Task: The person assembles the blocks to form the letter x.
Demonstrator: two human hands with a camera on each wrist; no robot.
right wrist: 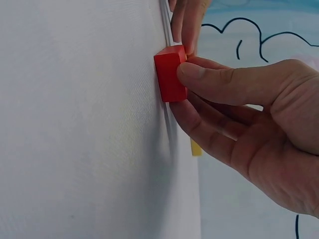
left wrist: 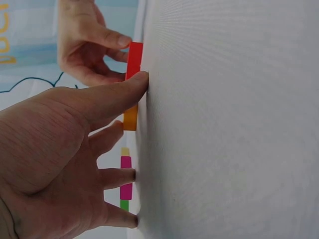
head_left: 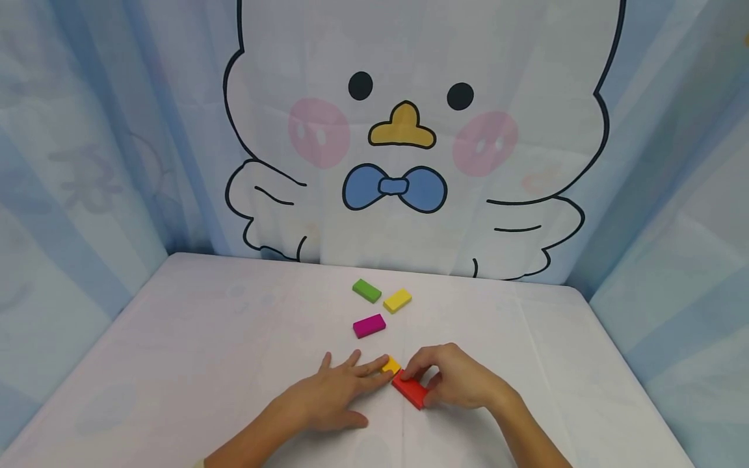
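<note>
My right hand point(head_left: 462, 378) pinches a red block point(head_left: 411, 390) between thumb and fingers, low at the white tabletop. In the right wrist view the thumb presses one face of the red block point(right wrist: 170, 74). An orange-yellow block point(head_left: 391, 366) lies against the red block's far-left end. Spread flat on the table, my left hand point(head_left: 336, 396) touches the orange-yellow block with straight fingers. The left wrist view shows the orange block point(left wrist: 130, 118) partly hidden behind the left thumb, with the red block point(left wrist: 134, 59) beside it.
Beyond the hands lie a magenta block point(head_left: 369, 325), a yellow block point(head_left: 398, 301) and a green block point(head_left: 367, 290), spaced apart. A curtain printed with a cartoon bird point(head_left: 404, 234) hangs behind the table's far edge, and pale blue curtains flank both sides.
</note>
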